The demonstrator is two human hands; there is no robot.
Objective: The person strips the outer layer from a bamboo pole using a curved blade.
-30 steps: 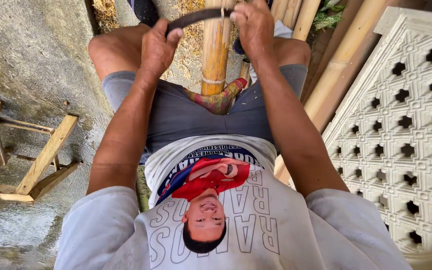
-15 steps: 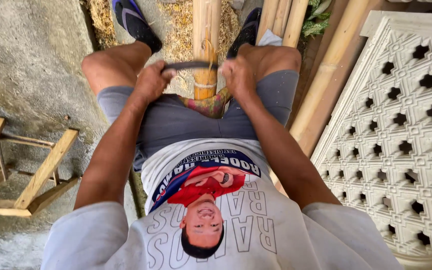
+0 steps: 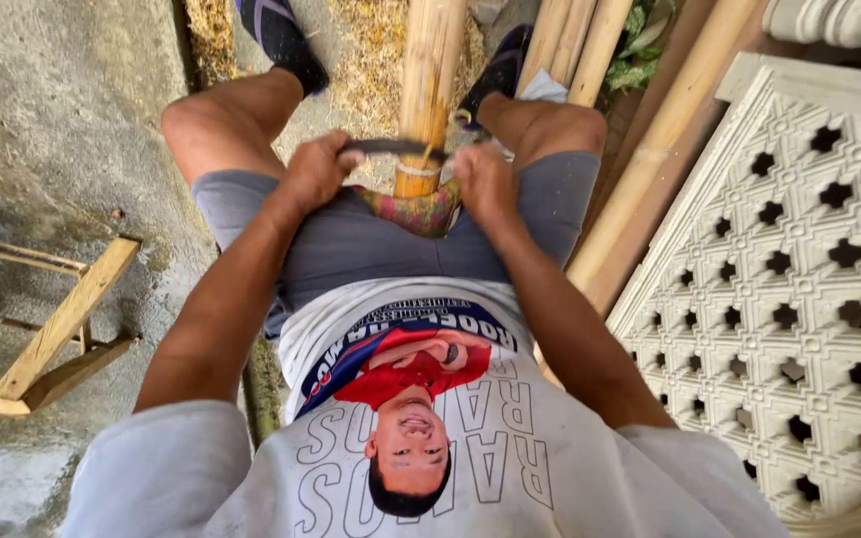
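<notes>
Nearest the camera, at the bottom of the frame, a white printed T-shirt [image 3: 430, 448] is seen, with grey shorts [image 3: 371, 239] above it at mid-frame. 2 bare forearms are stretched upward from the lower corners toward the upper middle.

The left hand [image 3: 316, 171] is closed in a fist around the left end of a dark curved two-handled blade [image 3: 391, 147]. The right hand [image 3: 485, 181] is closed in the same way around the right end. The blade is held crosswise between the 2 fists and is laid against the near end of a thick yellow bamboo pole [image 3: 429, 90], which runs from the upper edge of the frame down to the lap. A patterned red and green cloth pad [image 3: 421, 211] is tucked between the pole's end and the shorts.

Beyond the hands, 2 bent knees are seen on either side of the pole, and 2 dark shoes [image 3: 281, 35] are planted on ground covered with pale bamboo shavings [image 3: 371, 60].

At the left edge a small wooden stool frame [image 3: 47, 329] is lying on grey concrete. At the upper right more bamboo poles [image 3: 650, 169] are leaned diagonally, just beside a white carved lattice panel [image 3: 799, 279] that fills the right side.
</notes>
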